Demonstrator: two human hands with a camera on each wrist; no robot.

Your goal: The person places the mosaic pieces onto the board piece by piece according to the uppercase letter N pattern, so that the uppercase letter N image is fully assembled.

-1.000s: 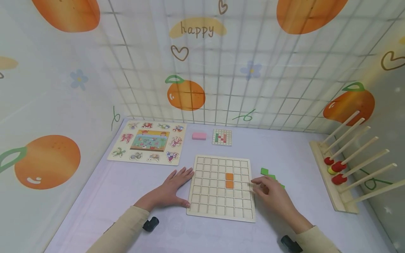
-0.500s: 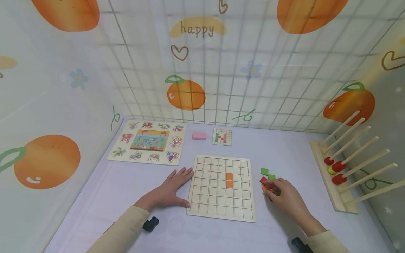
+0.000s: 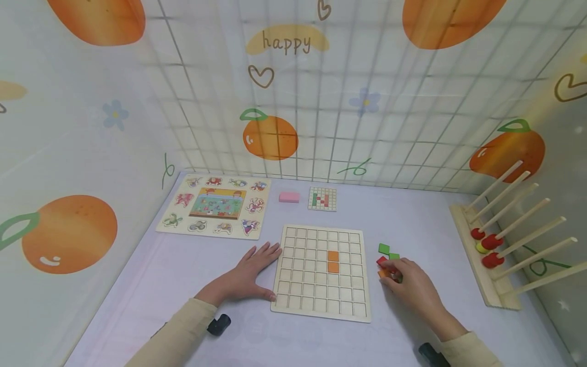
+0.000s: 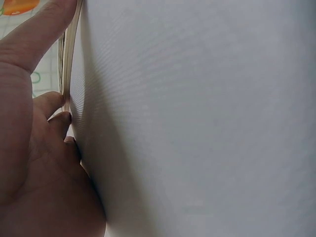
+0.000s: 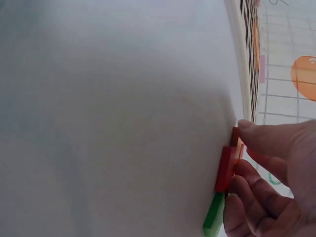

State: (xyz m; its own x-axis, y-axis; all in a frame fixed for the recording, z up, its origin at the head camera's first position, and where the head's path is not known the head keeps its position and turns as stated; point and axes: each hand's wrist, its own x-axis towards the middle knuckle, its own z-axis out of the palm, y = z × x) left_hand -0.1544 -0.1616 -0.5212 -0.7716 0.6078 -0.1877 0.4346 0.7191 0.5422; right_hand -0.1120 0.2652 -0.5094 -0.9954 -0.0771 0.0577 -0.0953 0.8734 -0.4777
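Grid board (image 3: 316, 293), pale tabletop (image 3: 275, 344), orange-print walls (image 3: 202, 112)

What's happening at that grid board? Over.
Left-hand grip spread, touching grid board. Right-hand grip at loose tiles, pinch unclear. Two orange tiles on board. In the way: right fingers, partly covering tiles.

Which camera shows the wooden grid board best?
Head view: it shows every square of the grid board from above. Both wrist views catch it edge-on; in the left one, the left hand partly covers it.

Head view looks down; close wrist views share the board (image 3: 310, 275).
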